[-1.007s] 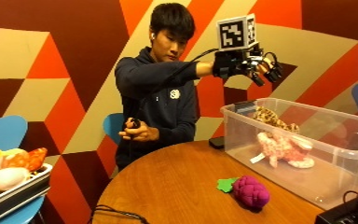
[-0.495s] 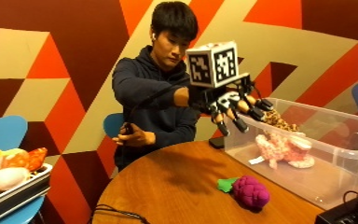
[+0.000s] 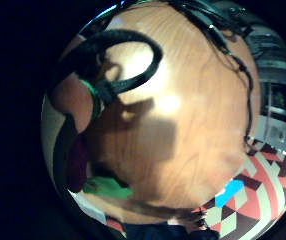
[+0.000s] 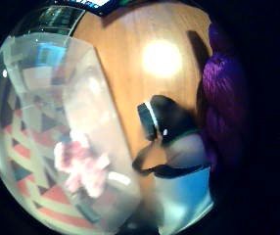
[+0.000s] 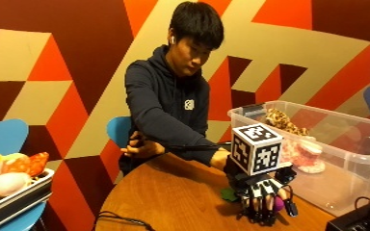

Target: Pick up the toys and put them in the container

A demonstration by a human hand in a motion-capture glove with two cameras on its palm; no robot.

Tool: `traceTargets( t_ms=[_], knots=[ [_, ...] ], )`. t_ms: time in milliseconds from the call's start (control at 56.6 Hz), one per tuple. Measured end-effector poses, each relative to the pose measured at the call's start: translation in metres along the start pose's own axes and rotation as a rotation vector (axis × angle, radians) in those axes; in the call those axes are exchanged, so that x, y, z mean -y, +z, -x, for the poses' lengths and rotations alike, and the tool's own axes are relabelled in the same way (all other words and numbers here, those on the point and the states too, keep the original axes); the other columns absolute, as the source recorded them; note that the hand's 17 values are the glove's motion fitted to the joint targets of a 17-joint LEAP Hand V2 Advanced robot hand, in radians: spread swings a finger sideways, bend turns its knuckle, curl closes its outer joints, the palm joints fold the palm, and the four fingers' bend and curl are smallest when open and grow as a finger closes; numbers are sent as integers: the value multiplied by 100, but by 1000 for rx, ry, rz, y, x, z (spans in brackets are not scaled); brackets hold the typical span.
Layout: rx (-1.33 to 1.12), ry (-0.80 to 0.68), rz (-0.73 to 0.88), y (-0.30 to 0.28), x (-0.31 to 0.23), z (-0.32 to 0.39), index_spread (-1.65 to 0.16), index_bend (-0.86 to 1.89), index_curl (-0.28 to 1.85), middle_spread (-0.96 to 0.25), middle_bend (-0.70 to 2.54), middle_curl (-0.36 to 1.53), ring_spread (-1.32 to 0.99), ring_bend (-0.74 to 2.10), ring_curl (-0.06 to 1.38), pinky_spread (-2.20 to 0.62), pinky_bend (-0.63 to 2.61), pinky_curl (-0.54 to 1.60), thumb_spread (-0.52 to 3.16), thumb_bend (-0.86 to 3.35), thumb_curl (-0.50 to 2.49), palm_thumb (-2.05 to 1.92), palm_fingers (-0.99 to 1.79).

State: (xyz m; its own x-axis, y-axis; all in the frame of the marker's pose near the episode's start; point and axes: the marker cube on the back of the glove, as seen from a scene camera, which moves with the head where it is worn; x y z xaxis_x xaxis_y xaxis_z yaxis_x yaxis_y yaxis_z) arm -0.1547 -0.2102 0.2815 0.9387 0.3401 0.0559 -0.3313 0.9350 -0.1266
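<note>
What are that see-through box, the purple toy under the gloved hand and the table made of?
The box looks like clear plastic: you see the toys through its glossy walls. The purple toy seems plush or knitted fabric, with a soft, ribbed, matte surface, though it is only partly visible. The table shows wood grain with a smooth sheen; solid wood or veneer, I cannot tell.
</note>
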Motion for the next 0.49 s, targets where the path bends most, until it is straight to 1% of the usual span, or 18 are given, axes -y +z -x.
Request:
traceTargets(
  t_ms=[18, 53, 88, 124, 177, 230, 247, 318, 371, 495],
  knots=[
    [-18, -9, -24, 0, 1, 1, -24, -9, 7, 4, 59, 48, -17, 152, 49, -28, 143, 41, 155, 17, 40, 36, 57],
    [-46, -25, -60, 0, 2, 3, -23, -4, 5, 2, 75, 53, -20, 151, 49, -30, 140, 40, 154, 21, 42, 44, 68],
    [-59, -38, -81, 1, 3, 4, -23, 8, 6, -1, 85, 56, -22, 149, 49, -33, 135, 39, 150, 24, 46, 53, 81],
    [-57, -54, -94, 1, 5, 5, -22, 12, 7, -3, 90, 58, -24, 147, 50, -35, 131, 39, 147, 25, 48, 58, 86],
    [-32, -75, -108, 2, 7, 6, -19, 29, 12, -6, 91, 61, -26, 143, 49, -36, 123, 38, 139, 26, 52, 65, 101],
    [8, -80, -125, 2, 10, 4, -17, 33, 14, -9, 91, 62, -27, 140, 49, -37, 118, 37, 129, 25, 56, 70, 103],
    [25, -80, -128, 2, 11, 2, -17, 40, 16, -9, 90, 62, -28, 137, 48, -37, 116, 38, 124, 24, 58, 71, 105],
    [89, -80, -134, 1, 12, -4, -16, 51, 21, -12, 92, 65, -29, 137, 49, -38, 113, 38, 111, 25, 65, 77, 112],
    [101, -86, -139, -1, 10, -10, -16, 65, 26, -13, 95, 68, -29, 135, 50, -37, 112, 39, 103, 26, 71, 79, 115],
    [96, -105, -150, -28, -2, -20, -15, 79, 34, -16, 100, 74, -30, 139, 52, -37, 116, 43, 88, 27, 81, 81, 111]
  ],
)
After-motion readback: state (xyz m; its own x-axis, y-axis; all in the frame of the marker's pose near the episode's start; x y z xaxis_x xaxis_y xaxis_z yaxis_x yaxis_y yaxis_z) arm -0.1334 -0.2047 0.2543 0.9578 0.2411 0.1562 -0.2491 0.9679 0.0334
